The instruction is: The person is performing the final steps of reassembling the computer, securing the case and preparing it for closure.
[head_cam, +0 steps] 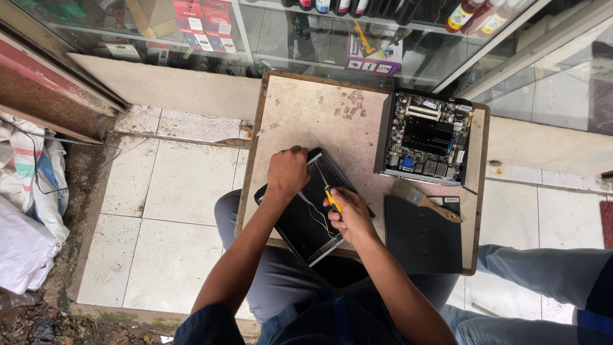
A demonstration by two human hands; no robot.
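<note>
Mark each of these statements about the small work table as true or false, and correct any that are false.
1. The right hand holds a tool with a yellow handle. True.
2. The left hand rests on the circuit board. False: it grips the top edge of the black tray-like case; the circuit board sits apart, at the table's far right.
3. A paintbrush lies on a flat black panel. True: its wooden handle rests on the panel's upper edge.
4. The table stands on carpet. False: it stands on pale floor tiles.
5. Thin wires run across the inside of the case. True.
</note>
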